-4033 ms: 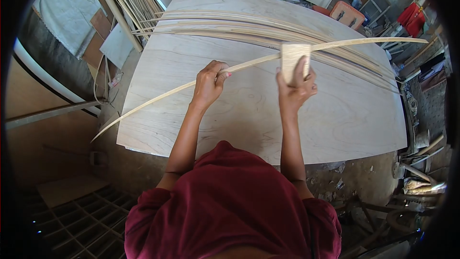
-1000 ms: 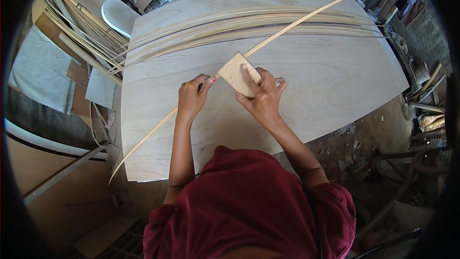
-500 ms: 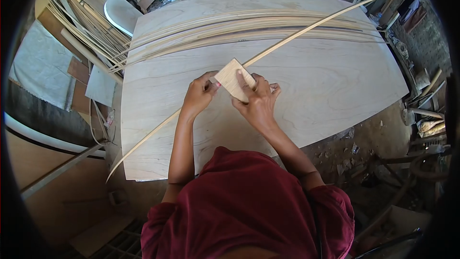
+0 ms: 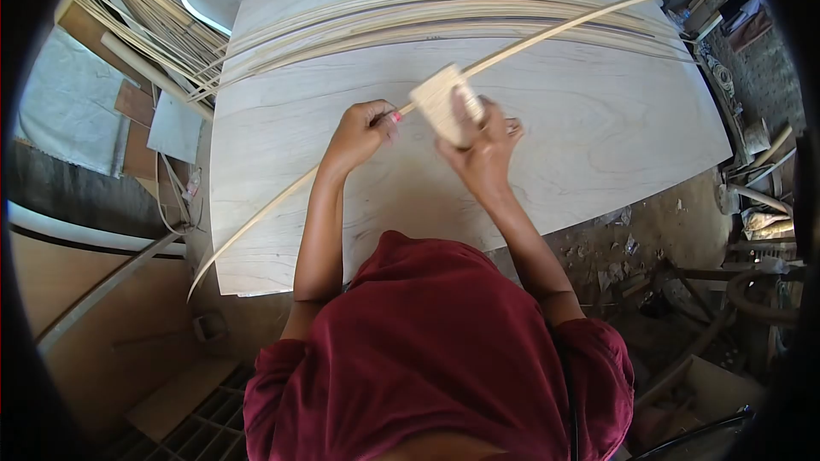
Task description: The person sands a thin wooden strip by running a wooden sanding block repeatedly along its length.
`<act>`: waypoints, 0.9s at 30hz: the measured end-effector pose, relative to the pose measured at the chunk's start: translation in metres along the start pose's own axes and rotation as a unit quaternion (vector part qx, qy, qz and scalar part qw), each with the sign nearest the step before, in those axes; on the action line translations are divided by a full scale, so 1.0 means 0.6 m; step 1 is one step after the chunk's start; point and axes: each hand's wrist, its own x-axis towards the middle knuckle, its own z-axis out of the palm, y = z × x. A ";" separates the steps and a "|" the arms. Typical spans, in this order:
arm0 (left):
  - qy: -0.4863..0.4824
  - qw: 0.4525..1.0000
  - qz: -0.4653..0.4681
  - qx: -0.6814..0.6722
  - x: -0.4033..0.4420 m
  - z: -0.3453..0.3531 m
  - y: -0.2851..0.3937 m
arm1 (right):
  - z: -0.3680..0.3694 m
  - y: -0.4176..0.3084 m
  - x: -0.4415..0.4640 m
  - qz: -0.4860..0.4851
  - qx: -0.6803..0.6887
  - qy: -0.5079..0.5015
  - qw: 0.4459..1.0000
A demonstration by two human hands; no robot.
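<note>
Looking down from my head, I see my left hand [image 4: 366,130] closed around a thin wooden strip [image 4: 272,203], with thumb and fingers pinched together on it. My right hand [image 4: 485,149] grips a flat wooden block [image 4: 440,102], its fingers spread along the face and edge; both look blurred. The block lies across the strip just beside my left fingers and hides a short part of it.

The strip slants from low on my left, beyond the edge of a big plywood sheet [image 4: 598,119], up to the far right. Its upper part crosses in front of a row of long thin strips [image 4: 384,24] lying along the far side of the sheet; I can't tell whether it touches them. My forearms cover parts of the sheet, and my maroon shirt [image 4: 436,333] blocks the view below its near edge.

To my left, a pile of loose sticks [image 4: 145,17] crowds the sheet's corner beside a white rounded panel [image 4: 209,0]. A pale cloth [image 4: 68,102] hangs farther left, above a curved white edge [image 4: 85,230] and a slanting bar [image 4: 107,286]. On my right, scraps [image 4: 632,243] litter the floor near the sheet, with a jumble of dark frames [image 4: 760,290] beyond.
</note>
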 end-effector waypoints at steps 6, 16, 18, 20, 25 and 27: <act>-0.011 0.998 -0.067 0.001 -0.009 -0.001 0.018 | -0.018 0.044 0.036 -0.013 -0.020 0.025 0.999; 0.034 0.997 -0.058 0.028 0.018 0.010 0.014 | -0.010 0.009 0.030 0.047 0.000 -0.024 0.999; 0.033 0.996 -0.068 0.044 0.011 0.013 0.011 | -0.008 0.000 0.022 -0.001 -0.001 -0.065 0.998; 0.082 0.996 -0.025 -0.030 0.015 0.021 0.012 | -0.012 0.012 0.035 -0.048 -0.027 -0.045 0.997; 0.080 0.995 -0.049 0.033 0.020 0.022 0.046 | -0.057 0.095 0.112 0.080 -0.061 0.026 0.995; 0.082 0.995 -0.052 0.040 0.025 0.033 0.054 | -0.078 0.104 0.127 0.120 -0.088 0.041 0.988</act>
